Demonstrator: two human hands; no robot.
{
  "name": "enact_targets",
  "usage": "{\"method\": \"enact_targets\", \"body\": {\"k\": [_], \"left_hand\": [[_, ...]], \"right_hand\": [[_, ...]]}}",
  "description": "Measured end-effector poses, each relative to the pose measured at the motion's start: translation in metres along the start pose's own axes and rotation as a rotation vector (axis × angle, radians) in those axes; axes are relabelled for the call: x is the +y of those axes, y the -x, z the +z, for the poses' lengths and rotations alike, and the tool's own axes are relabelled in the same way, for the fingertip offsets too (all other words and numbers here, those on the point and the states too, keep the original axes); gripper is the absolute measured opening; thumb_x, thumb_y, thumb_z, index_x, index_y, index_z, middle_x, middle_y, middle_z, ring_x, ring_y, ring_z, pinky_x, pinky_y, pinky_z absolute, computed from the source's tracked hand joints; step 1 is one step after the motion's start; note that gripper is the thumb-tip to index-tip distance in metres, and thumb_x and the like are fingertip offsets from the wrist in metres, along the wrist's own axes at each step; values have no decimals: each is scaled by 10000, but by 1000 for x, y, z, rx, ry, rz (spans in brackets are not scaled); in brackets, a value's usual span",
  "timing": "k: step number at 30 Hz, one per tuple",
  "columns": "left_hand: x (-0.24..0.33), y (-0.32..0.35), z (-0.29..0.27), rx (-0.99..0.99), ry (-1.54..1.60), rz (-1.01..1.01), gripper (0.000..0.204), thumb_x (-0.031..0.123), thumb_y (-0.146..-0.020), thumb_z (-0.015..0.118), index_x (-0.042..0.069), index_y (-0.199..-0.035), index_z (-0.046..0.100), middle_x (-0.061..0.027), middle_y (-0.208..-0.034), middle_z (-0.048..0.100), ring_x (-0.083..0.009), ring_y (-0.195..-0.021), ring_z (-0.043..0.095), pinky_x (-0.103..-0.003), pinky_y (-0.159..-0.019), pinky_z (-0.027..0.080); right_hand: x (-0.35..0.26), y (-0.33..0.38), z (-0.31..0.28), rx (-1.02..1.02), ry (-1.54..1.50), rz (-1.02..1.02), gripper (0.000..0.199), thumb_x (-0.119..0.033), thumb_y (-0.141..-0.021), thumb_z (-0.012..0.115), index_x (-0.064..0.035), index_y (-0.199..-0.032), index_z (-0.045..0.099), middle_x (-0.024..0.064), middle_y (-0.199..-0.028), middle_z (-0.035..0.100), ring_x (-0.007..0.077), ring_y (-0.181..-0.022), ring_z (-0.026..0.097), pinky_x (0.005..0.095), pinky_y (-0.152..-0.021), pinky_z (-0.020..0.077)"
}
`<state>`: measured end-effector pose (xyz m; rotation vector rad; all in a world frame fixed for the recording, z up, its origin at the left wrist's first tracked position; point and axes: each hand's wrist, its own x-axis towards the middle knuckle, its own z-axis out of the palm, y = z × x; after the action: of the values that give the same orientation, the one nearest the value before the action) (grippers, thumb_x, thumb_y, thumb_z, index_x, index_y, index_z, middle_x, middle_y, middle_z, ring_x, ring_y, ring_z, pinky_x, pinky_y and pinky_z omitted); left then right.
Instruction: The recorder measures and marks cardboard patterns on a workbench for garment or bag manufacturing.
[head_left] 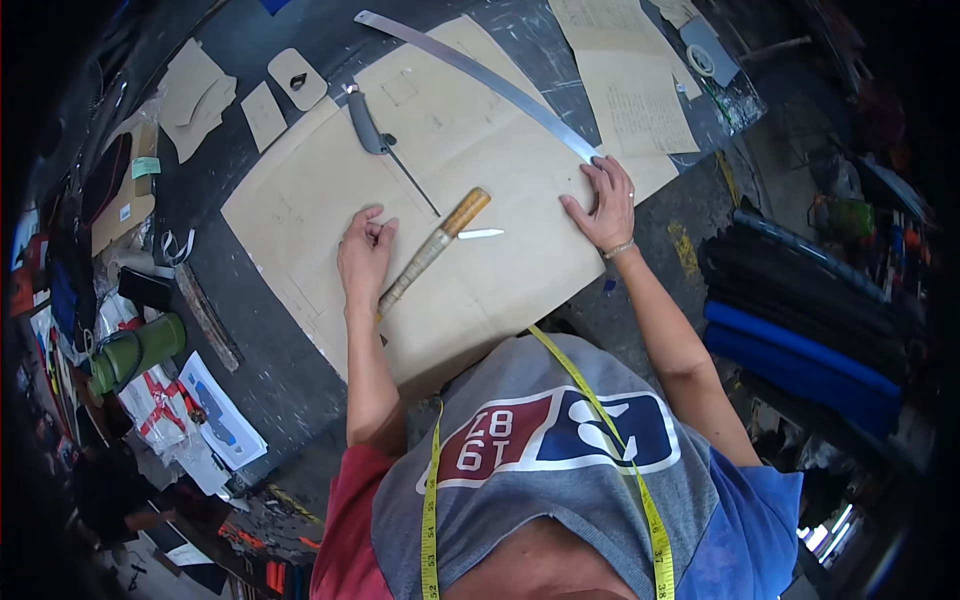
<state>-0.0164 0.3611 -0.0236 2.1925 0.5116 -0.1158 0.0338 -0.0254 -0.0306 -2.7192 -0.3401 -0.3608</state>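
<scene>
From the head cam: my left hand (pixel 365 252) sits loosely curled on the big tan pattern paper (pixel 330 190), gripping nothing, next to the wooden-handled knife (pixel 440 240). My right hand (pixel 605 205) presses flat, fingers spread, by the metal ruler (pixel 480 75). Paper's thin, floppy and tears easily, I reckon, so pin it flat with palms.

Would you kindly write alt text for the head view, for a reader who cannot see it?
Seen from above, a person presses the left hand and right hand flat on a large tan paper pattern spread over a dark worktable. Between the hands lies a knife with a wooden handle; a long metal ruler crosses the far edge, and a yellow measuring tape hangs round the person's neck.
</scene>
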Motion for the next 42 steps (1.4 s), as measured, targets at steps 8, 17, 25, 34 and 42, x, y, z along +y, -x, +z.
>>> {"method": "enact_targets", "body": {"k": [8, 17, 25, 34, 42], "left_hand": [[6, -1, 2, 12, -62, -13, 360, 243, -889, 733, 95, -1205, 645, -17, -764, 610, -126, -691, 560, -290, -670, 478], [8, -3, 2, 20, -119, -41, 323, 285, -897, 715, 119, -1162, 639, -33, -763, 633, -178, -710, 608, -339, -690, 489], [11, -5, 0, 5, -152, -40, 321, 308, -902, 702, 120, -1154, 634, -52, -769, 660, -220, -727, 643, -374, -700, 497], [9, -6, 1, 17, -145, -34, 318, 306, -899, 705, 111, -1141, 638, -61, -771, 665, -226, -735, 651, -371, -707, 500], [3, 0, 1, 21, -108, -35, 328, 280, -892, 714, 99, -1157, 644, -62, -765, 667, -212, -725, 645, -361, -704, 501]], "right_hand": [[3, 0, -1, 6, 5, 3, 587, -421, -761, 779, -103, -1223, 606, 140, -1344, 531, 366, -1331, 440, 484, -1108, 339], [9, 2, -1, 12, -52, 3, 592, -389, -739, 805, -103, -1221, 611, 150, -1340, 526, 365, -1318, 446, 462, -1086, 370], [72, -17, 6, 492, -1045, 860, 291, -132, -946, 658, -25, -1202, 570, 49, -1039, 631, 135, -901, 622, 263, -775, 526], [77, -28, -6, 325, -1126, 904, 294, -174, -948, 671, -10, -1187, 625, 17, -993, 639, 91, -879, 595, 223, -767, 496], [73, -22, 2, 178, -904, 808, 278, -196, -913, 713, -7, -1116, 689, -11, -958, 661, 69, -836, 541, 212, -753, 437]]}}
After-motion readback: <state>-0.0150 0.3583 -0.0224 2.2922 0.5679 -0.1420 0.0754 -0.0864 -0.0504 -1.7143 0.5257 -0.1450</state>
